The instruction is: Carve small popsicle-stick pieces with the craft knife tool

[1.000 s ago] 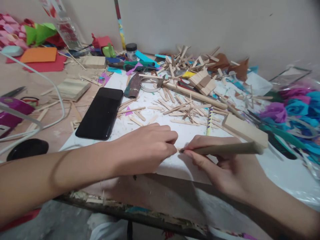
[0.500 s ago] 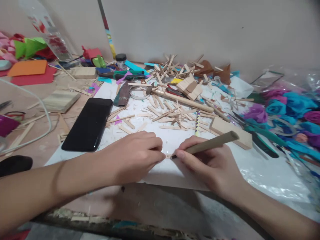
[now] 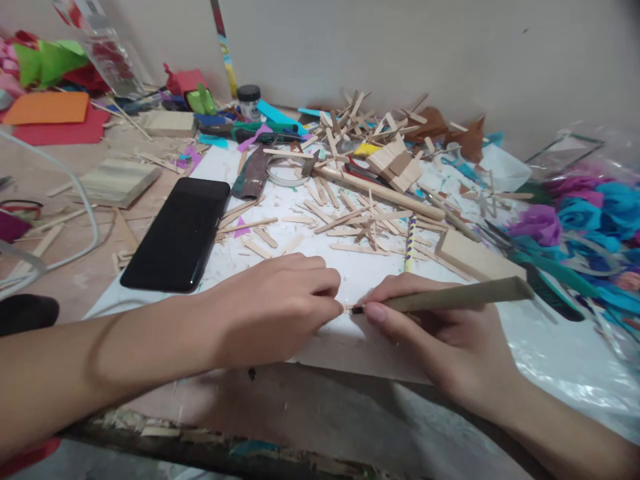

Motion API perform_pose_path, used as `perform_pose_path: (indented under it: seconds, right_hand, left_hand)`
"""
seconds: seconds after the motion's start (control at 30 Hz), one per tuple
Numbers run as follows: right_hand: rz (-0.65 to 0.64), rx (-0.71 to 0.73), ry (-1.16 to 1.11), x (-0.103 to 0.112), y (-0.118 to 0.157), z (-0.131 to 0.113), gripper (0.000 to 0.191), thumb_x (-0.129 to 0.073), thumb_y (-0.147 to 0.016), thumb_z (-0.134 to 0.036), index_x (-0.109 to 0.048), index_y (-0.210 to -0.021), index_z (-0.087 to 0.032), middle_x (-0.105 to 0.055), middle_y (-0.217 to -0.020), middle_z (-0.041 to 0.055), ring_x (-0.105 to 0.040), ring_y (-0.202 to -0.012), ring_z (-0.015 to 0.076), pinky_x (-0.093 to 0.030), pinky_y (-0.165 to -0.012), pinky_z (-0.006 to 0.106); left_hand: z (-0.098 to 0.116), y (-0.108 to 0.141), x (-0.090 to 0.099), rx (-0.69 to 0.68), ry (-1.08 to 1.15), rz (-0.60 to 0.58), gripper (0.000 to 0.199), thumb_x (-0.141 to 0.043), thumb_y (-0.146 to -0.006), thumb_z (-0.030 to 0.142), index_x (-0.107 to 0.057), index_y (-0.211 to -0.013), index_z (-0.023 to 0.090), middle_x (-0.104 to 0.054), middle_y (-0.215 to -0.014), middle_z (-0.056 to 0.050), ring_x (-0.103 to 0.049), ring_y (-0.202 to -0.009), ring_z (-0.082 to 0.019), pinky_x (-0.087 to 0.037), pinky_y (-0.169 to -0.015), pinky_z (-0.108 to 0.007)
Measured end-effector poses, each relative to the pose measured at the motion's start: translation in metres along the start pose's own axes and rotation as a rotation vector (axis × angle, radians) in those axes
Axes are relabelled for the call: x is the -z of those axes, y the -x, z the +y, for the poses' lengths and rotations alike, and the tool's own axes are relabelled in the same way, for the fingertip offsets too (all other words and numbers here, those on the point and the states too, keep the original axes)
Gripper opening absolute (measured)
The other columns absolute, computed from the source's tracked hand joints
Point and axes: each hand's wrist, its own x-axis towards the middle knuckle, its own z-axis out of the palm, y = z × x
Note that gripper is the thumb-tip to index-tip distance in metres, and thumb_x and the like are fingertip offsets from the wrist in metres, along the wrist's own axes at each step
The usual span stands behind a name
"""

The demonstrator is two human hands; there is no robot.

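Note:
My right hand grips a slim tool with an olive-brown handle and a short dark tip. The handle lies nearly level and points to the right. Its tip meets a tiny thin piece of wood close to the white sheet. My left hand is closed, thumb and forefinger pinching the other end of that piece, so most of it is hidden. Only a small gap separates the two hands.
A black phone lies left of my left hand. Behind are scattered wooden sticks, a hammer and a wood block. Green-handled pliers and crepe-paper flowers are on the right. A white cable curves along the left.
The tool's handle has swung lower and more level, its end moving right. Both hands remain together at the small wood piece. The whole view has shifted slightly.

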Motion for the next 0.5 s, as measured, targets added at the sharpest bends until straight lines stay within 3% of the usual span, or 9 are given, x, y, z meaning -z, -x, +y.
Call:
perform_pose_path:
  seconds: [0.2, 0.5]
  right_hand:
    - [0.015, 0.0, 0.064, 0.0, -0.0013, 0.0018, 0.017, -0.073, -0.096, -0.027, -0.078, -0.08, -0.025, -0.08, -0.077, 0.0037, -0.072, -0.067, 0.0197, -0.056, -0.053, 0.028]
    - [-0.004, 0.032, 0.087, -0.002, 0.002, 0.0004, 0.02, -0.071, -0.098, -0.025, -0.076, -0.079, -0.027, -0.081, -0.082, 0.0034, -0.074, -0.072, 0.0203, -0.058, -0.059, 0.029]
  left_hand:
    - [-0.0009, -0.0002, 0.0005, -0.005, -0.006, -0.012, 0.022, -0.056, -0.102, 0.009, -0.075, -0.096, 0.015, -0.069, -0.099, -0.005, -0.059, -0.09, -0.021, -0.046, -0.083, -0.036]
    - [-0.0019, 0.0004, 0.0012, -0.031, -0.03, -0.026, 0.021, -0.058, -0.102, 0.008, -0.073, -0.091, 0.016, -0.066, -0.097, -0.005, -0.054, -0.086, -0.021, -0.044, -0.08, -0.037]
